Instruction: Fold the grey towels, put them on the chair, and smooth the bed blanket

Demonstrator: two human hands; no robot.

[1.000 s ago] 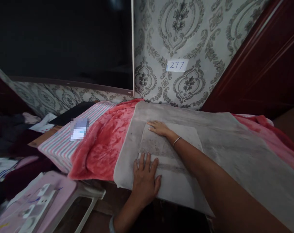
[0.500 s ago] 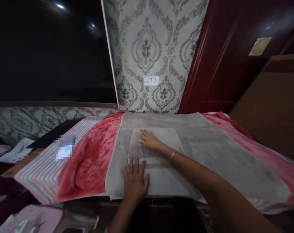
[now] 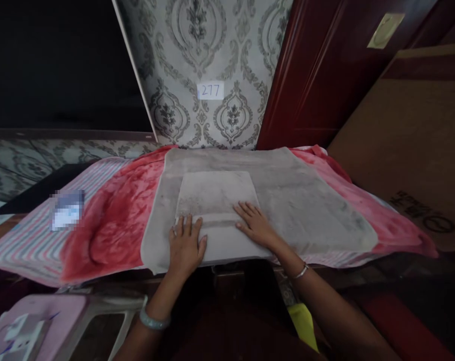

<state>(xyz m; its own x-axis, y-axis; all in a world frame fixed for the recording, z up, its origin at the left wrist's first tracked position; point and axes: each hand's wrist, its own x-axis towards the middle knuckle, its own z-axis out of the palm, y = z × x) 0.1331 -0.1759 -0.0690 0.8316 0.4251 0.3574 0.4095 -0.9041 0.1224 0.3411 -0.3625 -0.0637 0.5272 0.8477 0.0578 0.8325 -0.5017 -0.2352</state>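
A grey plush blanket [image 3: 302,200] is spread over the table, with one part folded into a lighter panel [image 3: 217,188] near its middle. My left hand [image 3: 185,245] lies flat on the near-left part of the grey cloth, fingers apart, fingertips at the panel's lower-left edge. My right hand [image 3: 257,223] rests palm down at the panel's lower-right edge, its fingers spread. Neither hand grips anything. Beneath the grey blanket, a red plush blanket [image 3: 122,215] shows on the left and again on the right.
A striped cloth [image 3: 27,250] covers the table's left end, with a blurred-out object [image 3: 67,210] on it. Behind are a TV [image 3: 54,65] and a wall label reading 277 [image 3: 210,90]. A cardboard box [image 3: 419,145] stands right; a pink stool [image 3: 57,311] is at lower left.
My right hand has slid back from the panel's upper left to its lower-right edge. My left hand stays about in place on the cloth. The view has tilted down and shifted right.
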